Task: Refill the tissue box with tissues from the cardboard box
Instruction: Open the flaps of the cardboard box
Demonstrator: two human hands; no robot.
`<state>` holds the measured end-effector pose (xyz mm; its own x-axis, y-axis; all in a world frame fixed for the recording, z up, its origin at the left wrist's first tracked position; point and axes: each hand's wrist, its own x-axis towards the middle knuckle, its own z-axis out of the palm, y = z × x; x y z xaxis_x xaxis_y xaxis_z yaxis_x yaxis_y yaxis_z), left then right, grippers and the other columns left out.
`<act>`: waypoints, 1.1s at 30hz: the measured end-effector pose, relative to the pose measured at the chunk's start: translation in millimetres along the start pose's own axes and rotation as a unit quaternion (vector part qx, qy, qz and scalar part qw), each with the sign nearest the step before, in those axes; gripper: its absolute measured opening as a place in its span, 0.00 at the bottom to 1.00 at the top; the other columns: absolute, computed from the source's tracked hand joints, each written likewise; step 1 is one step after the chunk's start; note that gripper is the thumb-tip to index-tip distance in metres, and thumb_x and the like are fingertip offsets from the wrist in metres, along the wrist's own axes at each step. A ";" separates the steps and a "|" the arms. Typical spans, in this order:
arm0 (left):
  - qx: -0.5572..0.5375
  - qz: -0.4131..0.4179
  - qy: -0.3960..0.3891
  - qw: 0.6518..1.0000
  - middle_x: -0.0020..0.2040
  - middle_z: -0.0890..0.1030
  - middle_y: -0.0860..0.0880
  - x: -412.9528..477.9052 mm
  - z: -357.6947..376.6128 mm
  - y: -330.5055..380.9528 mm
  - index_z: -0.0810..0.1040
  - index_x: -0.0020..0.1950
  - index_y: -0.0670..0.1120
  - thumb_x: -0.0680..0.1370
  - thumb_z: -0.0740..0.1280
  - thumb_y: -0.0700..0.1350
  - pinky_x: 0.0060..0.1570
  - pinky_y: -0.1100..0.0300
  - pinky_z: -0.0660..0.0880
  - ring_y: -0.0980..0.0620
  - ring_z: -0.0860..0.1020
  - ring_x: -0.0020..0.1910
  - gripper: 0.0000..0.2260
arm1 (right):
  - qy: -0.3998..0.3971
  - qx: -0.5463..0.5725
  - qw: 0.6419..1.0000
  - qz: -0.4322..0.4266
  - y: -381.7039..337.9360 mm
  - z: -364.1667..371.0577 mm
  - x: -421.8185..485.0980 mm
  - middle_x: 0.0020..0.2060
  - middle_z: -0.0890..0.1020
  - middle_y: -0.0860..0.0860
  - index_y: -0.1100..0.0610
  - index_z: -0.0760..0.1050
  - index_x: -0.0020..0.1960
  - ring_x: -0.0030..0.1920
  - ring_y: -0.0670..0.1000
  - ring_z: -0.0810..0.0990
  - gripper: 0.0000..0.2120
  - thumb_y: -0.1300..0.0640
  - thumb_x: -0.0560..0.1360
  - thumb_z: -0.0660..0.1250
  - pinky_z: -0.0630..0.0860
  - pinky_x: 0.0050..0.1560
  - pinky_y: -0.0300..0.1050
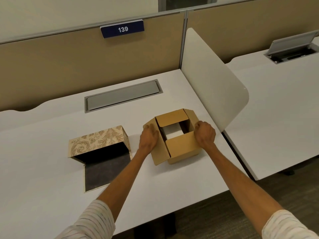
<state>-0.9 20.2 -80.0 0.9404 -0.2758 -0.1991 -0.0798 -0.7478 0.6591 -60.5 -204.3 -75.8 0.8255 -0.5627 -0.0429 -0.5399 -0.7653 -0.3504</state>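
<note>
Both arms reach out in striped sleeves. The left hand (148,137) lies flat with fingers spread on the left flap of the cardboard box (174,135), while the right hand (205,134) curls closed over the right flap. White tissues (173,131) sit inside, not yet lifted out, so the refill looks barely begun. Just left, the patterned tissue box (100,144) lies open and dark inside. Everything rests on a white desk (43,161); behind are a grey cable hatch (122,94), tan partitions and a sign (122,29) reading 139.
</note>
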 end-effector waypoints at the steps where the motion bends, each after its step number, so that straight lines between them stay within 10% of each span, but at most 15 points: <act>1: -0.025 -0.009 -0.002 1.000 0.62 0.75 0.39 0.5 3.8 2.4 0.70 0.63 0.39 0.83 0.58 0.48 0.54 0.49 0.73 0.38 0.77 0.56 0.15 | -0.004 0.031 0.999 0.006 -3.1 2.2 -2.4 0.44 0.83 0.59 0.63 0.79 0.48 0.46 0.59 0.81 0.14 0.60 0.81 0.56 0.73 0.42 0.49; 8: -0.160 -0.063 0.010 0.985 0.27 0.66 0.50 7.0 21.0 4.6 0.61 0.34 0.45 0.80 0.61 0.39 0.30 0.60 0.60 0.54 0.65 0.28 0.16 | -0.004 0.044 0.999 0.017 -9.9 8.8 -3.1 0.39 0.84 0.59 0.62 0.77 0.39 0.40 0.59 0.82 0.17 0.56 0.81 0.58 0.67 0.35 0.45; 17: -0.115 -0.063 0.046 0.990 0.31 0.72 0.48 5.5 16.4 16.5 0.67 0.39 0.41 0.74 0.64 0.36 0.31 0.58 0.66 0.49 0.71 0.32 0.07 | -0.023 0.035 0.999 0.025 -12.2 2.1 -1.6 0.36 0.82 0.58 0.62 0.77 0.37 0.37 0.57 0.80 0.17 0.56 0.81 0.60 0.69 0.35 0.45; 24: 0.069 0.089 0.057 0.992 0.68 0.73 0.39 28.8 -5.1 24.5 0.65 0.73 0.39 0.76 0.67 0.41 0.61 0.46 0.74 0.41 0.74 0.64 0.26 | 0.006 0.019 0.998 -0.056 -22.9 -13.6 -9.7 0.59 0.81 0.58 0.59 0.75 0.64 0.60 0.59 0.76 0.17 0.57 0.76 0.63 0.72 0.57 0.55; 33: -0.038 0.026 0.105 0.993 0.57 0.83 0.40 63.6 -28.1 33.7 0.70 0.67 0.42 0.81 0.63 0.53 0.52 0.54 0.74 0.41 0.81 0.56 0.19 | -0.090 0.030 0.986 -0.134 -20.9 -15.2 -25.7 0.41 0.86 0.55 0.58 0.84 0.49 0.41 0.53 0.83 0.17 0.48 0.80 0.61 0.78 0.55 0.53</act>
<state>65.5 -5.6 -50.0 0.9846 -0.1746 -0.0127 -0.1125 -0.6862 0.7187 -72.9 -178.6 -53.1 0.9561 -0.2735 -0.1052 -0.2918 -0.8558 -0.4271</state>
